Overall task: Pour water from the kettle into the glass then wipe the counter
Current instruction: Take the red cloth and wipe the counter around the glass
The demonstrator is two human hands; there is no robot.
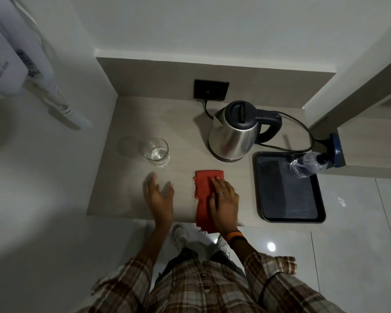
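Note:
A steel kettle (234, 132) with a black lid and handle stands on its base at the back right of the beige counter (131, 195). A clear glass (157, 151) holding a little water stands at the left. A folded red cloth (203, 190) lies near the counter's front edge, one end hanging over it. My right hand (224, 202) lies flat on the cloth, pressing it down. My left hand (159, 193) hovers over the counter just left of the cloth, fingers apart, holding nothing, below the glass.
A dark tray (287, 213) sits at the counter's right end with a clear plastic bottle (307, 164) lying on its far corner. The kettle's cord runs to a black wall socket (211, 89). A wall-mounted hair dryer (11, 64) hangs at the left. Glossy floor tiles lie below.

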